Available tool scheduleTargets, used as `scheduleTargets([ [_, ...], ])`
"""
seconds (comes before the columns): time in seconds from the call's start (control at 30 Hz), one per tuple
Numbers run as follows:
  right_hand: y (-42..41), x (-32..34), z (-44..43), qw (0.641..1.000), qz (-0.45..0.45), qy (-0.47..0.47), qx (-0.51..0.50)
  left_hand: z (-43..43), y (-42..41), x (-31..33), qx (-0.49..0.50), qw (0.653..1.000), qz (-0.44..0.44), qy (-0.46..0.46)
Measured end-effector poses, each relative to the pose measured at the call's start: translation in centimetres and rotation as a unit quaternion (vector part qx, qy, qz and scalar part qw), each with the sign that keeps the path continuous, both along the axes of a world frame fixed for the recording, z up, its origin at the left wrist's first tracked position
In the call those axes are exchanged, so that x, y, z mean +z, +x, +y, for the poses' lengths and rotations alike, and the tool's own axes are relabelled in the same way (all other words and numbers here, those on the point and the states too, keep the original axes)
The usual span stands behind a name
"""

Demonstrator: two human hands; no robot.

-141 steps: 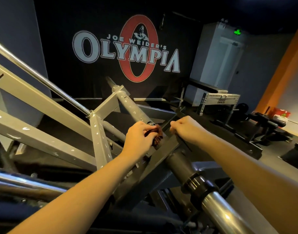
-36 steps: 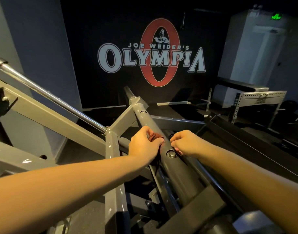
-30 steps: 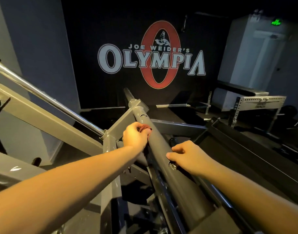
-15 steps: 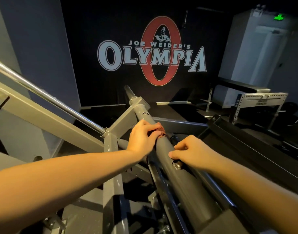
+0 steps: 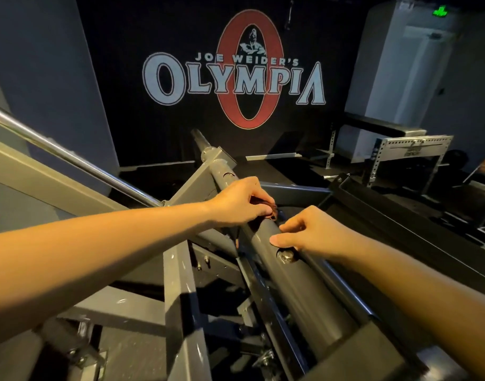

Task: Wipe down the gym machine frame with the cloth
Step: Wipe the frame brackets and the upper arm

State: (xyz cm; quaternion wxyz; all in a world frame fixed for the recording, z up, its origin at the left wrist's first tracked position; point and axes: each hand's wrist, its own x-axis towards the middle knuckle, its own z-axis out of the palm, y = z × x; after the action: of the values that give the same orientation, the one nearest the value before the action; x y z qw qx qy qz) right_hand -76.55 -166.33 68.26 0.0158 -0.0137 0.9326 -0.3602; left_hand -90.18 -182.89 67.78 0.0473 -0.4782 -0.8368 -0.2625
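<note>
A thick grey tube (image 5: 296,279) of the gym machine frame slants from the lower right up toward the far wall. My left hand (image 5: 236,202) grips a small reddish-brown cloth (image 5: 266,209) and presses it on the tube's upper side; most of the cloth is hidden under the fingers. My right hand (image 5: 310,232) rests on the same tube just below the cloth, its fingers curled over the far side and its thumb lying on the top, next to a bolt (image 5: 286,255).
Grey frame beams (image 5: 57,185) and a chrome bar (image 5: 71,155) cross at the left. A vertical post (image 5: 181,298) stands below my left arm. A perforated rack (image 5: 409,149) and a white cabinet (image 5: 400,64) stand at the back right. A black rail (image 5: 400,215) runs right.
My left hand has slid the cloth a little down the tube toward my right hand. The right hand keeps its place by the bolt, its thumb now stretched across the tube.
</note>
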Motion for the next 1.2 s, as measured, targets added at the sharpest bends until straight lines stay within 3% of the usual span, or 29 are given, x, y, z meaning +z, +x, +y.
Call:
scheduleTargets([
  [0.17, 0.2, -1.1, 0.4, 1.000, 0.016, -0.003, -0.002, 2.3, -5.9, 0.6, 0.110, 0.988, 0.069, -0.081],
  [0.3, 0.1, -1.2, 0.2, 1.000, 0.012, 0.015, -0.023, 2.7, -6.4, -1.7, 0.211, 0.975, 0.063, 0.038],
  [0.43, -0.9, -0.2, -0.3, 0.998, -0.007, 0.015, -0.056, -0.6, -1.3, -3.1, 0.191, 0.967, -0.030, 0.168],
  [0.57, -3.0, 0.0, -1.2, 0.991, 0.007, 0.035, -0.131, -2.4, 3.7, -4.2, 0.219, 0.945, -0.158, 0.183],
  [0.63, -4.2, -0.5, -1.7, 0.988, 0.021, 0.060, -0.144, -2.1, 4.7, -4.8, 0.240, 0.936, -0.174, 0.189],
  [0.8, -6.4, -1.9, -3.1, 0.990, 0.063, 0.067, -0.105, -0.5, -2.1, -5.1, 0.308, 0.901, -0.148, 0.268],
  [0.93, -8.4, -2.2, -4.0, 0.992, 0.054, 0.058, -0.094, -0.6, -9.0, -4.6, 0.336, 0.862, -0.187, 0.329],
  [1.0, -9.0, -2.2, -4.0, 0.991, 0.059, 0.066, -0.100, -0.7, -9.9, -5.0, 0.342, 0.866, -0.179, 0.318],
  [1.2, -10.0, -2.8, -4.0, 0.987, 0.078, 0.086, -0.107, -2.2, -4.0, -6.4, 0.254, 0.933, -0.060, 0.247],
])
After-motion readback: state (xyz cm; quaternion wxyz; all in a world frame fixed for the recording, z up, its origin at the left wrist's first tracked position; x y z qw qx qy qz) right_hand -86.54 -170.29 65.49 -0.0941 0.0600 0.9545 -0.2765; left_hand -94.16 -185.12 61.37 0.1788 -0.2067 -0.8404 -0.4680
